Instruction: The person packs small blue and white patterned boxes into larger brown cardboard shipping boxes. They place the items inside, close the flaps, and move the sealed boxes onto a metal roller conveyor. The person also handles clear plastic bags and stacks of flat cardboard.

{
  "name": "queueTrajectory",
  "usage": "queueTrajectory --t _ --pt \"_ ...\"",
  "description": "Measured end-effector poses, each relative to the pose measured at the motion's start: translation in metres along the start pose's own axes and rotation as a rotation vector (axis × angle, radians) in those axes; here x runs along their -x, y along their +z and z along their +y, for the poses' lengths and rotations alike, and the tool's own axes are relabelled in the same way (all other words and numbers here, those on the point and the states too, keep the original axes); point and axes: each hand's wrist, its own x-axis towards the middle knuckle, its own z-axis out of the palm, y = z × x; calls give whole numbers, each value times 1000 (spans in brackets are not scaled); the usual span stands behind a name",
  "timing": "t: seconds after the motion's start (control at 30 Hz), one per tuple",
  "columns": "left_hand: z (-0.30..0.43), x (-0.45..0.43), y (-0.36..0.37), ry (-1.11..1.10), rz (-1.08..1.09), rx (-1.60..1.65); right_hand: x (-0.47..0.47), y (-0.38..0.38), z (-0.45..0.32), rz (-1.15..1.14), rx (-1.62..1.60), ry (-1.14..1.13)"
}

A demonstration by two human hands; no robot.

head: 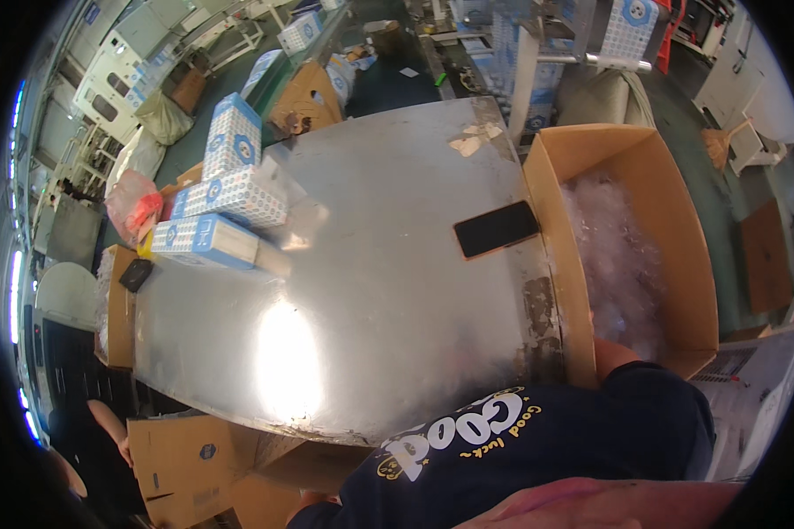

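Note:
My right arm (614, 354) reaches over the near end of a tall open carton (680, 264) at the right. The carton holds a heap of clear plastic pieces (612, 244). Most of my right hand is hidden by the carton's wall, so its grip does not show. Low in the picture, a bit of my left hand or wrist (316, 496) shows past my dark sleeve, close to an open cardboard box (311, 466) below the table's front edge. What the left hand touches cannot be made out. A metal-topped table (384, 284) lies before me.
A black-screened phone (496, 229) rests at the table's right edge. Blue-and-white printed boxes (235, 195) are grouped at the back left, near a small black object (135, 274). At lower left, another person's hand (126, 453) holds a carton (185, 469). A conveyor (317, 40) runs behind.

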Motion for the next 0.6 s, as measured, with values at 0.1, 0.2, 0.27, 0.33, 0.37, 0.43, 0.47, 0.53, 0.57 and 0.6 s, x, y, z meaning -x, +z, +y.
queueTrajectory --t 0.1,0.2,0.27,0.33,0.37,0.43,0.47,0.53,0.57,0.6 --pt "-7 0 5 24 2 21 -4 -21 25 152 -56 6" --pt "-25 -5 6 70 9 41 -13 -54 61 340 -328 23" --pt "-43 -3 23 88 -5 68 -23 -71 70 347 -707 81" --pt "-68 5 51 80 -20 97 -3 -120 46 262 -1026 338" --pt "-80 7 59 84 -32 101 27 -145 37 245 -532 176" --pt "-103 6 77 108 -72 104 51 -190 45 354 -900 245" --pt "-117 -2 87 132 -112 79 99 -221 28 405 -889 114" --pt "-144 5 105 171 -181 86 128 -264 9 448 -875 -264" --pt "-155 0 109 223 -241 72 131 -283 6 495 -985 -391" --pt "-164 0 118 280 -300 53 130 -300 -2 515 -1089 -527"
